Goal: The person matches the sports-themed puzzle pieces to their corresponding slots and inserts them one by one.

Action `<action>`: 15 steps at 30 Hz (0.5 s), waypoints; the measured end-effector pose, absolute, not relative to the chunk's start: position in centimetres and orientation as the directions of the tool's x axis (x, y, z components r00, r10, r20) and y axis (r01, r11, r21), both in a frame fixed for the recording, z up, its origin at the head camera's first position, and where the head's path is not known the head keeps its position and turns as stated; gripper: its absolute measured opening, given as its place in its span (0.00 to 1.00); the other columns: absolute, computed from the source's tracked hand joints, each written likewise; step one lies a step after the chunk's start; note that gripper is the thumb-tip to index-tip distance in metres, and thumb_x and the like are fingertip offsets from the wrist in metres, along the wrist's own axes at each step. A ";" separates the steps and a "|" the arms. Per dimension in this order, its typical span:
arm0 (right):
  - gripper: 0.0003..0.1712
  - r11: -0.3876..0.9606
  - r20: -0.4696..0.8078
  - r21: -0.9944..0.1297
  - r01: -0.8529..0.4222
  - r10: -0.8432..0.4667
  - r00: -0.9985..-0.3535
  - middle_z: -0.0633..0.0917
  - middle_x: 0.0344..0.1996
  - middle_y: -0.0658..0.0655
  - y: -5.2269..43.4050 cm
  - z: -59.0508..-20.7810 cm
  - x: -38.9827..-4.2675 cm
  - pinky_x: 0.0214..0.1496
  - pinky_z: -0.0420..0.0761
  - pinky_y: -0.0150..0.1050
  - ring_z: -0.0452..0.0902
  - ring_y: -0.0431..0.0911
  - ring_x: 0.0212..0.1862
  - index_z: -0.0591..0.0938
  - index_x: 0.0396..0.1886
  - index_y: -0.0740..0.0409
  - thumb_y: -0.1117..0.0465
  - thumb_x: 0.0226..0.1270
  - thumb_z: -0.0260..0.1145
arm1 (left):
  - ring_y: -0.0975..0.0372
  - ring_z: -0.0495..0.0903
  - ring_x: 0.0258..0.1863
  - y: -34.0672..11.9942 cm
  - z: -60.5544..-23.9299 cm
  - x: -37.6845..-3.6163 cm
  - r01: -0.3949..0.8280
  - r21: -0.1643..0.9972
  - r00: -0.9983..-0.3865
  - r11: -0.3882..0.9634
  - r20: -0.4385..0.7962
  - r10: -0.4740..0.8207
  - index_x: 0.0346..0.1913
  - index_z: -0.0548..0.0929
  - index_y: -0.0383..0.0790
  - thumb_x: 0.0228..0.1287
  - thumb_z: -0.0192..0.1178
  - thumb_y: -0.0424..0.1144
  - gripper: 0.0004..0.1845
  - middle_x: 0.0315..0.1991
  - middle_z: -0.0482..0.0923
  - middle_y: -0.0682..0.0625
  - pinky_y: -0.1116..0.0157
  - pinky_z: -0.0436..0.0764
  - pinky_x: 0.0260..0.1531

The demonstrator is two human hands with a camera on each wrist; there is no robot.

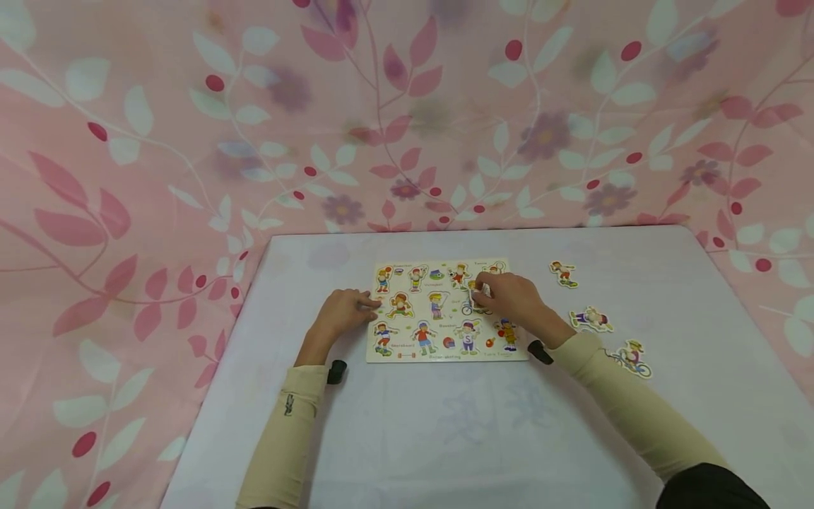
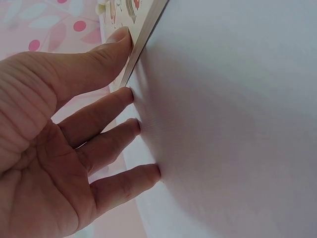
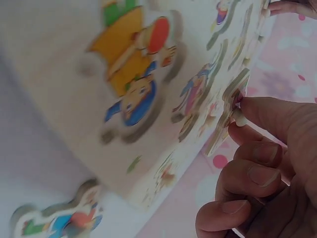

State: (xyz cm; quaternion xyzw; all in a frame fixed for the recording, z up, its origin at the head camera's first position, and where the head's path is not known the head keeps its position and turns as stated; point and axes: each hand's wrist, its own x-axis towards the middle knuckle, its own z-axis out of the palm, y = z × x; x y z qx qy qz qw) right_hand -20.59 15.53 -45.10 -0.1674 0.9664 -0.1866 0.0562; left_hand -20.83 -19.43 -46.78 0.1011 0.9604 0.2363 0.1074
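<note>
Pink fabric printed with leaves, berries and flowers [image 1: 407, 106] fills the top and left of the frame, a backdrop hung behind and around the workplace that hides the rest of the room. Below it stands a bench covered in smooth white cloth [image 1: 407, 431], faintly creased. Flat on it, just above the middle of the lower half, lies a cream rectangular wooden puzzle board [image 1: 405, 332] with colourful sports figures — squared to the person, presumably so both arms can reach it.

The right hand [image 1: 515, 297], over the board's right part, pinches a thin cut-out wooden puzzle piece [image 3: 229, 111] between thumb and forefinger at its small pale knob [image 3: 239, 118], likely because the knob lets the piece be tilted and turned. The left hand [image 1: 346, 309] is spread, its thumb resting on the board's left edge and fingertips on the cloth — probably to steady it. Three loose painted wooden figures [image 1: 591, 319] lie to the right of the board, apparently within easy reach of the right arm
</note>
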 end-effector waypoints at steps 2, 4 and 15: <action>0.11 0.869 -0.038 -0.384 -0.310 -0.351 -0.936 0.76 0.19 0.48 14.9 -45.1 -20.7 0.20 0.64 0.37 0.67 0.44 0.20 0.82 0.42 0.50 0.49 0.69 0.65 | 0.46 0.68 0.67 -19.5 -46.8 -20.8 0.148 0.477 -0.956 0.866 -0.154 0.248 0.51 0.88 0.47 0.59 0.71 0.41 0.16 0.60 0.78 0.46 0.49 0.62 0.69; 0.11 0.865 -0.034 -0.385 -0.322 -0.362 -0.932 0.76 0.18 0.48 14.3 -45.2 -20.9 0.20 0.63 0.37 0.66 0.44 0.20 0.81 0.42 0.50 0.49 0.69 0.65 | 0.46 0.68 0.67 -19.5 -46.8 -20.8 0.151 0.479 -0.956 0.865 -0.152 0.251 0.51 0.88 0.47 0.59 0.71 0.41 0.16 0.60 0.78 0.46 0.49 0.62 0.68; 0.08 0.830 -0.027 -0.390 -0.398 -0.443 -0.896 0.77 0.18 0.46 10.9 -44.9 -21.3 0.20 0.64 0.37 0.67 0.43 0.20 0.81 0.37 0.49 0.50 0.69 0.65 | 0.45 0.68 0.67 -19.4 -46.6 -20.7 0.154 0.477 -0.956 0.865 -0.150 0.253 0.50 0.88 0.46 0.58 0.71 0.40 0.16 0.60 0.78 0.46 0.49 0.62 0.68</action>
